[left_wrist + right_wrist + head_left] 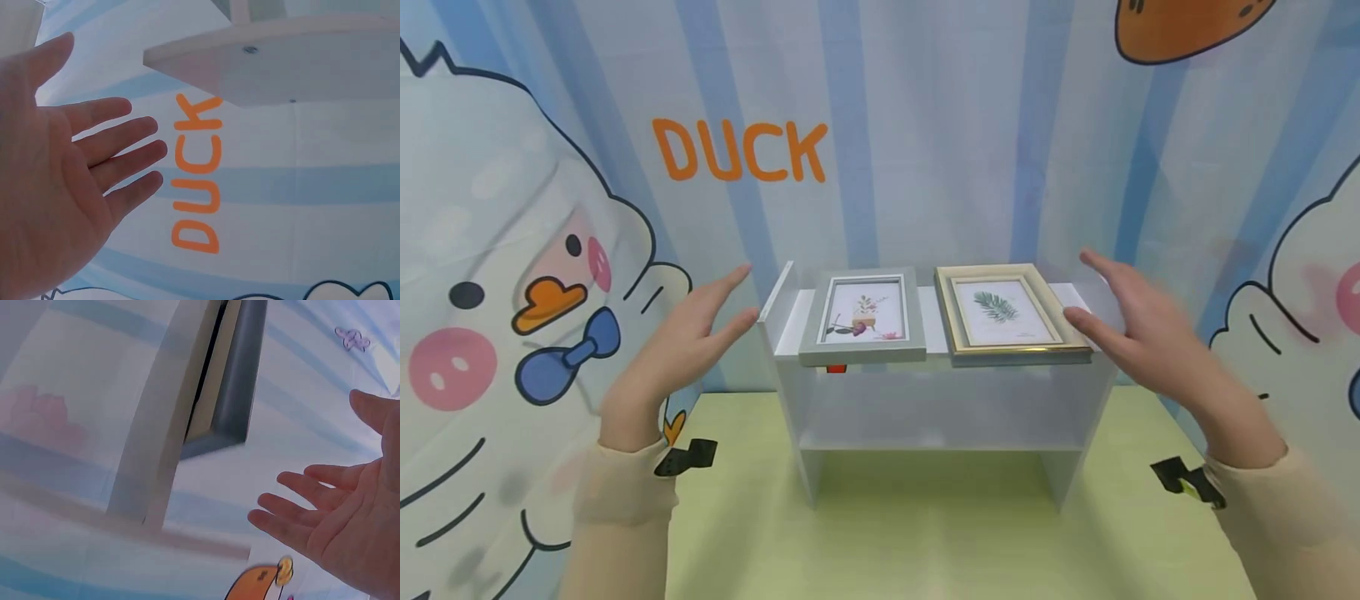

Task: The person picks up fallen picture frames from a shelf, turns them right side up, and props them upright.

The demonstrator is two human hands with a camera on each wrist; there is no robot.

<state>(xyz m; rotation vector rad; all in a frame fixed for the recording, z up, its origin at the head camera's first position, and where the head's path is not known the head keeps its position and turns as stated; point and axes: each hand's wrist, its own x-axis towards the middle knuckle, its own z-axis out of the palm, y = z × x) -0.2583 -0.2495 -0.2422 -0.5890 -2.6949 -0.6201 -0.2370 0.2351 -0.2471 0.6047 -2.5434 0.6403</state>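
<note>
Two picture frames lie side by side on the upper board of a white shelf point(947, 408). The left one is a grey picture frame point(811, 342) with a flower print; the right one is a gold-edged picture frame point(946, 308) with a green leaf print. My left hand point(688, 333) is held up beside the shelf's left side panel, fingers spread and nothing in them. On the other side, my right hand point(1150, 329) hovers near the gold-edged frame's right edge, fingers straight. The right wrist view shows a gap between that hand point(337, 500) and the frame point(240, 381).
Behind the shelf hangs a blue-striped curtain point(925, 125) with duck cartoons and orange lettering. The shelf stands on a yellow-green surface point(925, 542). A small red patch point(836, 368) shows below the grey frame. Side panels point(778, 304) rise at the shelf's ends.
</note>
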